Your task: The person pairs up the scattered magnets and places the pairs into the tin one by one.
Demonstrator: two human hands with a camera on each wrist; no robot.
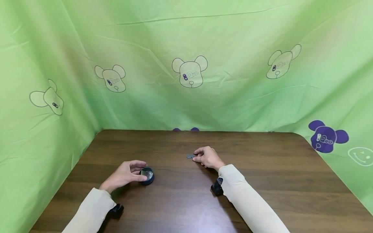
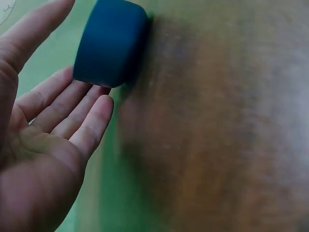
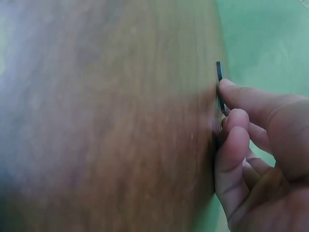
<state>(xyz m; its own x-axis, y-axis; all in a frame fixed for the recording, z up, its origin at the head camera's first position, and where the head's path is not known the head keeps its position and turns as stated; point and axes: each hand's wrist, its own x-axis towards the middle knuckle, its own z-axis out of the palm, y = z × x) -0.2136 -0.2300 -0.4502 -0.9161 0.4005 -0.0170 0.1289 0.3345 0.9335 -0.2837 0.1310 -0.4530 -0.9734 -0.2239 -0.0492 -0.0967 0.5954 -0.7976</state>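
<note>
A round dark blue container (image 1: 147, 180) with an open top stands on the wooden table, its inside pale and shiny. Around its left side lies my left hand (image 1: 129, 173), thumb reaching over the rim and fingers extended along the far side. The left wrist view shows the container wall (image 2: 110, 43) beside the loosely spread fingers (image 2: 91, 123), with the thumb (image 2: 36, 29) apart from it. My right hand (image 1: 208, 157) pinches a small flat grey disc (image 1: 193, 156) at the table surface. A second grey disc (image 1: 188, 156) lies just left of it. Edge-on, a thin dark disc (image 3: 219, 72) shows by the fingertips.
The brown wooden table (image 1: 186, 207) reaches back to a green curtain (image 1: 151, 106) printed with bear heads, which also hangs along both sides. A black wrist camera (image 1: 217, 187) sits under the right sleeve, and another black camera (image 1: 116, 210) under the left.
</note>
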